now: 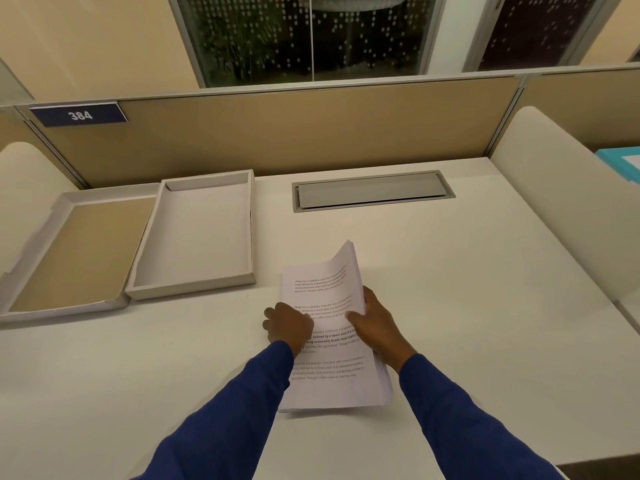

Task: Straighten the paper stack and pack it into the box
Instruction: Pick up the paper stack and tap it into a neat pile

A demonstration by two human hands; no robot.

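A stack of printed white paper [329, 372] lies on the desk in front of me, its far right corner curled up off the surface. My left hand [289, 323] grips the stack's left edge, fingers curled under it. My right hand [375, 323] holds the right edge, thumb on top of the sheets. An open grey box [251, 237] stands to the upper left of the stack, with nothing inside. Its lid [62, 202], brown inside, lies upturned beside it at the far left.
A grey cable hatch [372, 190] is set into the desk behind the paper. A tan partition [277, 133] with a "384" sign [79, 115] closes the back. Cream side dividers [554, 202] flank the desk. A teal item [620, 164] sits beyond the right divider.
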